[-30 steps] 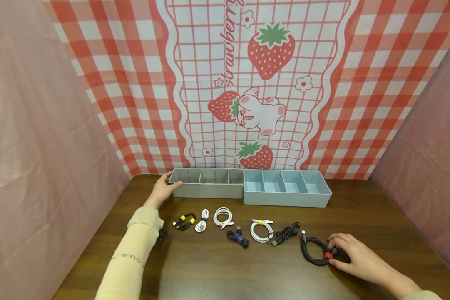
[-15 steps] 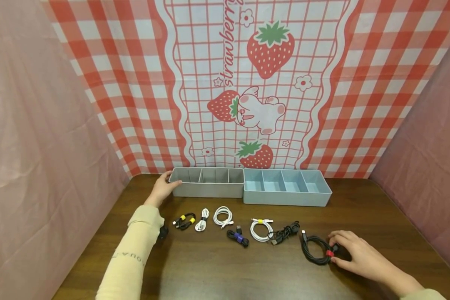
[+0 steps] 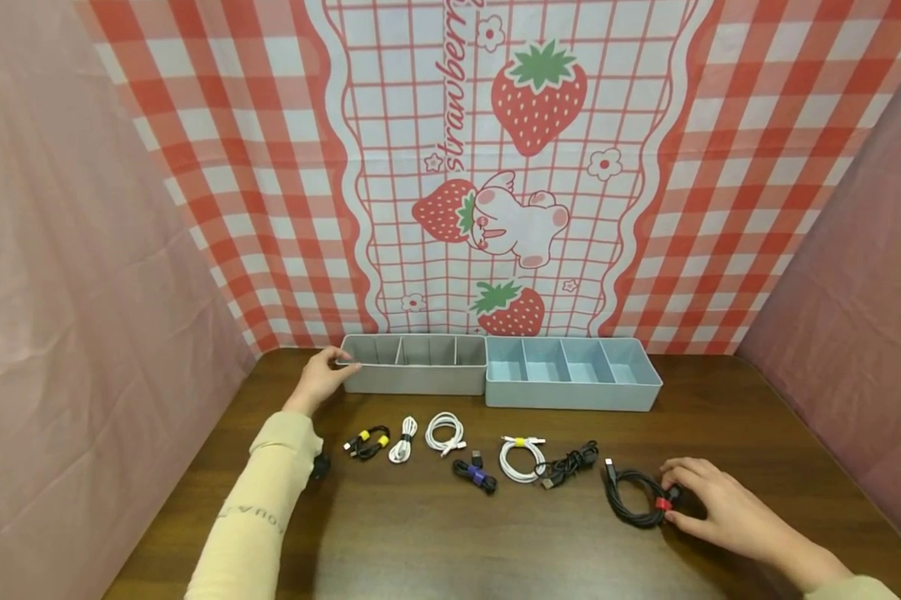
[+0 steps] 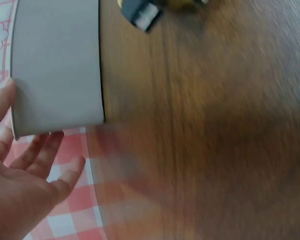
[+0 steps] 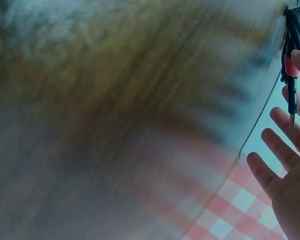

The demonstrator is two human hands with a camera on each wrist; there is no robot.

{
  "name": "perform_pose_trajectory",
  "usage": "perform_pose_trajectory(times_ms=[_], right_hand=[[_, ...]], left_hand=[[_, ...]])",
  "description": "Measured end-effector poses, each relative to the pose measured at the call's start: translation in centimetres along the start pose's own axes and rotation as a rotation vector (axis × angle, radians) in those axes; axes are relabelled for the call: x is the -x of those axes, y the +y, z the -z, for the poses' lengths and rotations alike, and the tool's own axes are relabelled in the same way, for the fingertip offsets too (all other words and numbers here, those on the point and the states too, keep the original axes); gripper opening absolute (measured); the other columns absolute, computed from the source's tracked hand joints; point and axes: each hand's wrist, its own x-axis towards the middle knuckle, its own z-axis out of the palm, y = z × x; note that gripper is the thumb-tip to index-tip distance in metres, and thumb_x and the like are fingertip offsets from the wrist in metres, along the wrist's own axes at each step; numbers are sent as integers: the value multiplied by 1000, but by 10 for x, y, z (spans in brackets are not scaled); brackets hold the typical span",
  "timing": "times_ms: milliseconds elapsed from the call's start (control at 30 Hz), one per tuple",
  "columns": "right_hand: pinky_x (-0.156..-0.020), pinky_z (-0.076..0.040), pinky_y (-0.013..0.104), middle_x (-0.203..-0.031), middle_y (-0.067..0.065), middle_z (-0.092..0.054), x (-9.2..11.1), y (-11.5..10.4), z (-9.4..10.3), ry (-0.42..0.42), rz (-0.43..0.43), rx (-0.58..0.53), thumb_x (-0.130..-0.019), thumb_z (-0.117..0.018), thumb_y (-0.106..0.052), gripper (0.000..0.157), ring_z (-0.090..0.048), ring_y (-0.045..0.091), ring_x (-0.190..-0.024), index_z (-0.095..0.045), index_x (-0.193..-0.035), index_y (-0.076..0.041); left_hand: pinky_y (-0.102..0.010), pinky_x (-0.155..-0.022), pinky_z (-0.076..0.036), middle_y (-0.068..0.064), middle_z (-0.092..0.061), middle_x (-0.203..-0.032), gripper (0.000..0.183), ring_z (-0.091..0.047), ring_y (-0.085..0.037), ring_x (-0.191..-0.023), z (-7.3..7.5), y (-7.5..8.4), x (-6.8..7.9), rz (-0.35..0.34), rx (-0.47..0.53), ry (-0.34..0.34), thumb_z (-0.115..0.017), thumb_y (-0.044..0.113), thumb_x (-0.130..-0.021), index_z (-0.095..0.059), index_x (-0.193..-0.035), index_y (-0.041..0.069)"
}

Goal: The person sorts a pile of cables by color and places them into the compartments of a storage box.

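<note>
In the head view my left hand (image 3: 318,381) holds the left end of the grey divided box (image 3: 415,381). Its thumb lies at the front rim; the left wrist view shows the other fingers around the end wall. At the right, my right hand (image 3: 720,508) pinches the coiled black cable (image 3: 626,518) by its red strap (image 3: 663,503). The right wrist view has the thumb on the red band (image 5: 290,66), with the remaining fingers spread. The cable's metal plug points down there. Beside the grey box stands a light blue box (image 3: 570,397) with several compartments.
Between the hands lies a row of bundled cables: a black one with yellow ties (image 3: 367,442), a white bundle (image 3: 402,440), a white coil (image 3: 446,434), a black one with purple strap (image 3: 475,475), a white coil with yellow tie (image 3: 522,462) and a black bundle (image 3: 573,464).
My right hand and the red-strapped cable have shifted slightly right and away from me. My left hand stays at the grey box, and the other cables lie as before.
</note>
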Motion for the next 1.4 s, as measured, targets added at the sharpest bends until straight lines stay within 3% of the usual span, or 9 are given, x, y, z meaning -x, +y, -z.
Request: perform_pose_trajectory(times_ms=[233, 400, 700, 933, 1100, 1233, 1400], right_hand=[[-73, -42, 24, -103, -5, -57, 0, 1, 2, 8, 2, 16, -57, -81, -30, 35, -52, 13, -93, -57, -83, -29], [-70, -47, 32, -104, -4, -56, -2, 2, 5, 3, 6, 8, -58, -81, -30, 36, -52, 14, -93, -56, -84, -30], [-69, -44, 23, -103, -4, -57, -7, 6, 12, 26, 23, 10, -55, -82, -27, 39, -52, 13, -91, -55, -83, -31], [-65, -45, 27, -104, -4, -56, -12, 7, 21, 24, 19, 5, -56, -81, -23, 38, -51, 12, -91, -56, -84, -30], [-67, -45, 30, -105, -4, -55, -17, 10, 30, 22, 4, 23, -56, -81, -24, 39, -50, 13, -93, -56, -85, -29], [-68, -44, 32, -105, -3, -55, -25, 13, 38, 26, -14, 36, -57, -81, -24, 38, -50, 15, -95, -57, -86, -27], [-68, -44, 38, -106, -1, -55, -36, 15, 47, 31, -26, 37, -59, -81, -24, 36, -50, 18, -96, -57, -86, -25]], left_hand=[[-36, -76, -39, -15, -60, -95, 16, -51, -27, -89, 4, -7, 4, -83, -24, 30, -64, 18, -82, -59, -87, 4], [-35, -76, -39, -13, -60, -94, 15, -51, -26, -90, 6, -9, 6, -96, -26, 19, -64, 18, -82, -59, -86, 5], [-35, -75, -40, -14, -60, -94, 15, -53, -29, -91, 9, -8, 13, -105, 1, 22, -64, 17, -82, -59, -87, 3], [-39, -78, -46, -18, -57, -111, 36, -54, -30, -99, 12, -9, 14, -56, 59, -13, -67, 20, -80, -58, -109, 2], [-45, -86, -44, -23, -48, -126, 59, -50, -36, -110, 13, -6, 13, -29, 146, -45, -68, 21, -79, -43, -130, 4], [-44, -89, -43, -25, -45, -128, 71, -47, -37, -113, 11, -7, 12, -16, 201, -46, -68, 24, -78, -33, -136, 4], [-45, -92, -40, -25, -41, -131, 73, -44, -37, -116, 9, -6, 13, 16, 189, -42, -67, 26, -79, -29, -138, 5]])
